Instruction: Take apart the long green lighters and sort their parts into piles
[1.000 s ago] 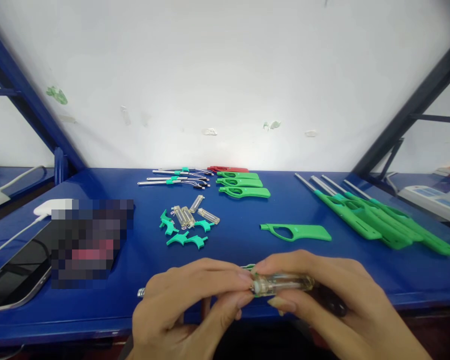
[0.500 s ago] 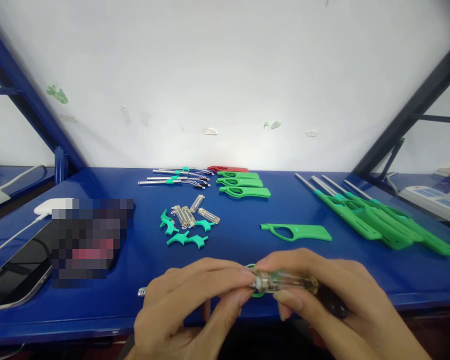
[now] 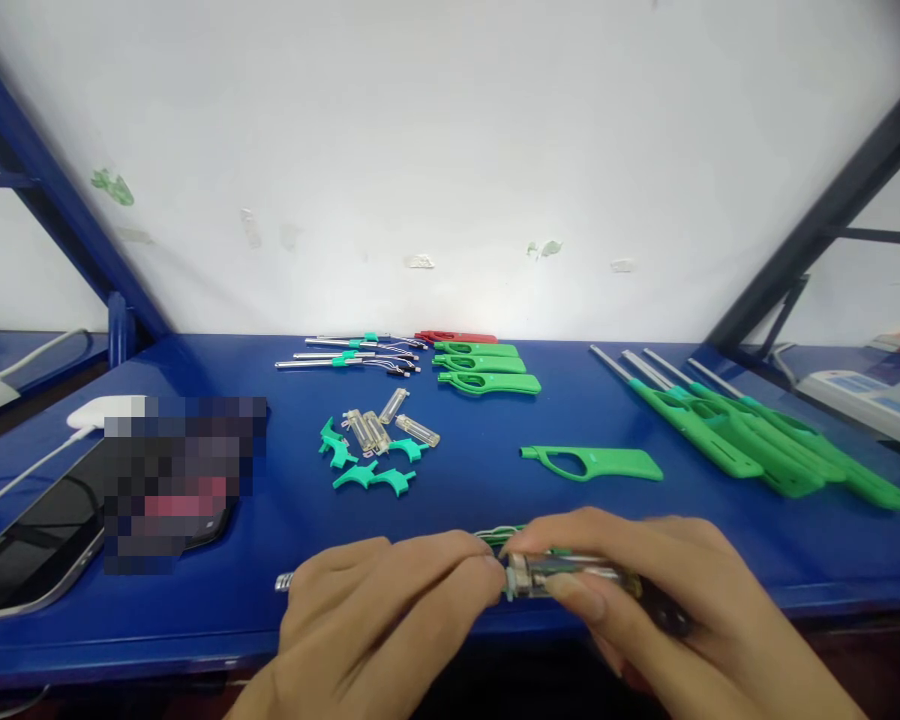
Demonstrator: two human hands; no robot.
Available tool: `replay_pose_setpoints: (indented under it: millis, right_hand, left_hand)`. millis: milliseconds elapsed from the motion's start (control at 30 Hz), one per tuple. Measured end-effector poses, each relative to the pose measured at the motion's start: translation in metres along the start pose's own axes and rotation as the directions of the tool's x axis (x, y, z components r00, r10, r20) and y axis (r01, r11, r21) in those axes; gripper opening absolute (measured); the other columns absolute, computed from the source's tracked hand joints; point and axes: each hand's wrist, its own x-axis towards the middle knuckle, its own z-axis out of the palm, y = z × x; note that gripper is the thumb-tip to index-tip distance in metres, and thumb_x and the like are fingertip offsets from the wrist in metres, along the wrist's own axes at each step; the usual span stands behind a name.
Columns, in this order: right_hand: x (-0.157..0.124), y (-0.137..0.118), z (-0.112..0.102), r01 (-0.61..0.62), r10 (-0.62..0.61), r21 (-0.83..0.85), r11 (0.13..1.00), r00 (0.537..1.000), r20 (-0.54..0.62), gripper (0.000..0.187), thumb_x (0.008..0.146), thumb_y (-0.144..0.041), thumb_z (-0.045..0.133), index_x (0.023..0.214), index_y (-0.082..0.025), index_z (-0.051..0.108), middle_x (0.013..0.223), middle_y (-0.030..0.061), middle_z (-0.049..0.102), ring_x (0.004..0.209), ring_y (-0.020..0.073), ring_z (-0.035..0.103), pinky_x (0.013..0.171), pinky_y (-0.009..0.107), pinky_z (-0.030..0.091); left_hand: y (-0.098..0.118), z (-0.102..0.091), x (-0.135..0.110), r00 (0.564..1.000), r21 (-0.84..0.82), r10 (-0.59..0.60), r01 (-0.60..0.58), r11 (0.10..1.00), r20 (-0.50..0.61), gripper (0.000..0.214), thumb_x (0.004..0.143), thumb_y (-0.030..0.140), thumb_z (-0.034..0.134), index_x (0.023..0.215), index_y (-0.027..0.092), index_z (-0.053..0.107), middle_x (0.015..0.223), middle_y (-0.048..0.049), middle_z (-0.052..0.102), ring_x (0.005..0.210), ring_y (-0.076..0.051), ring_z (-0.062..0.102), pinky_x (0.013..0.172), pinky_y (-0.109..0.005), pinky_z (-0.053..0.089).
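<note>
My right hand is closed round a clear fuel tube with a metal end, held level just above the front edge of the blue table. My left hand pinches at the tube's left metal end, fingertips pressed together. A bit of green plastic shows behind the fingers, and a metal tip pokes out left of my left hand; how they join is hidden. One green lighter shell lies alone just beyond my hands.
Teal triggers and clear fuel tubes lie mid-table. Metal nozzle rods and green shells sit at the back. Several finished green lighters lie at right. A phone and cable lie at left.
Both hands sank slightly toward the table's front edge with the tube. My left fingers closed tighter on its left end.
</note>
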Motion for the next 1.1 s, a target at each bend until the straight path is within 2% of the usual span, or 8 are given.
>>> replay_pose_setpoints:
  millis: [100, 167, 333, 500, 667, 900, 1000, 1100]
  right_hand:
    - [0.004, -0.002, -0.001, -0.012, 0.012, 0.026, 1.0, 1.0, 0.003, 0.024, 0.11, -0.044, 0.063, 0.125, -0.038, 0.081, 0.054, -0.0076, 0.064, 0.035, 0.01, 0.052, 0.036, 0.017, 0.041]
    - [0.01, -0.005, -0.001, -0.018, 0.019, 0.033, 0.999, 1.0, -0.025, 0.022, 0.109, -0.043, 0.064, 0.12, -0.036, 0.082, 0.059, -0.0073, 0.069, 0.04, 0.0097, 0.058, 0.04, 0.016, 0.045]
    - [0.02, -0.004, -0.002, -0.066, 0.069, 0.024, 0.998, 0.986, -0.153, 0.018, 0.107, -0.043, 0.068, 0.107, -0.034, 0.084, 0.097, -0.0036, 0.087, 0.073, 0.0137, 0.079, 0.06, 0.017, 0.059]
    - [0.04, 0.013, -0.008, -0.097, 0.08, -0.079, 0.992, 0.977, -0.2, 0.019, 0.104, -0.046, 0.073, 0.11, -0.033, 0.085, 0.104, -0.0017, 0.088, 0.081, 0.0192, 0.082, 0.06, 0.024, 0.06]
    - [0.079, 0.034, -0.011, -0.034, 0.033, -0.191, 0.981, 0.999, -0.006, 0.016, 0.103, -0.034, 0.075, 0.115, -0.032, 0.084, 0.118, -0.0035, 0.087, 0.104, 0.0228, 0.082, 0.083, 0.032, 0.061]
    - [0.091, 0.038, -0.001, 0.0, 0.018, -0.133, 0.991, 0.991, 0.136, 0.014, 0.101, -0.029, 0.077, 0.112, -0.034, 0.084, 0.114, -0.0091, 0.087, 0.098, 0.0173, 0.081, 0.081, 0.03, 0.056]
    - [0.088, 0.034, 0.001, 0.025, -0.012, -0.079, 0.997, 0.987, 0.161, 0.012, 0.102, -0.03, 0.077, 0.111, -0.035, 0.083, 0.113, -0.0105, 0.087, 0.096, 0.0149, 0.08, 0.08, 0.028, 0.056]
    - [0.087, 0.029, 0.003, 0.064, -0.055, -0.053, 0.997, 0.985, 0.165, 0.011, 0.101, -0.03, 0.079, 0.11, -0.035, 0.083, 0.11, -0.0113, 0.087, 0.09, 0.0125, 0.079, 0.076, 0.025, 0.055]
  left_hand:
    - [-0.008, -0.001, 0.006, 0.981, 0.002, 0.167, -0.168, 0.986, 0.094, 0.039, 0.112, 0.007, 0.041, 0.119, 0.026, 0.075, 0.102, 0.0017, 0.087, 0.087, -0.012, 0.083, 0.082, -0.017, 0.06]
    - [-0.016, -0.001, 0.012, 0.982, -0.033, 0.164, -0.162, 0.986, 0.096, 0.035, 0.109, 0.003, 0.047, 0.118, 0.024, 0.073, 0.101, 0.0014, 0.085, 0.084, -0.011, 0.082, 0.081, -0.016, 0.06]
    - [-0.039, 0.0, 0.022, 0.999, 0.079, 0.051, -0.052, 0.995, 0.019, 0.019, 0.105, 0.008, 0.064, 0.11, 0.022, 0.075, 0.097, 0.0007, 0.083, 0.081, -0.014, 0.082, 0.077, -0.018, 0.061]
    - [-0.061, -0.003, 0.018, 0.933, 0.327, -0.155, 0.042, 0.944, 0.326, 0.026, 0.106, 0.014, 0.056, 0.103, 0.022, 0.08, 0.1, -0.0031, 0.083, 0.084, -0.022, 0.083, 0.073, -0.027, 0.063]
    - [-0.065, -0.003, 0.013, 0.866, 0.396, -0.269, 0.092, 0.914, 0.422, 0.026, 0.106, 0.015, 0.056, 0.102, 0.023, 0.081, 0.101, -0.0045, 0.082, 0.088, -0.027, 0.082, 0.076, -0.035, 0.064]
    - [-0.061, -0.002, 0.012, 0.886, 0.373, -0.278, 0.132, 0.918, 0.371, 0.023, 0.106, 0.015, 0.058, 0.108, 0.023, 0.08, 0.107, -0.0044, 0.08, 0.091, -0.027, 0.081, 0.076, -0.036, 0.062]
    - [-0.056, -0.002, 0.015, 0.946, 0.245, -0.227, 0.17, 0.955, 0.23, 0.024, 0.109, 0.019, 0.056, 0.114, 0.024, 0.079, 0.109, -0.0036, 0.08, 0.091, -0.023, 0.08, 0.078, -0.033, 0.06]
    - [-0.049, -0.003, 0.019, 0.961, 0.051, -0.228, 0.223, 0.974, 0.159, 0.021, 0.109, 0.022, 0.061, 0.119, 0.024, 0.08, 0.11, -0.0008, 0.081, 0.082, -0.016, 0.077, 0.07, -0.026, 0.057]
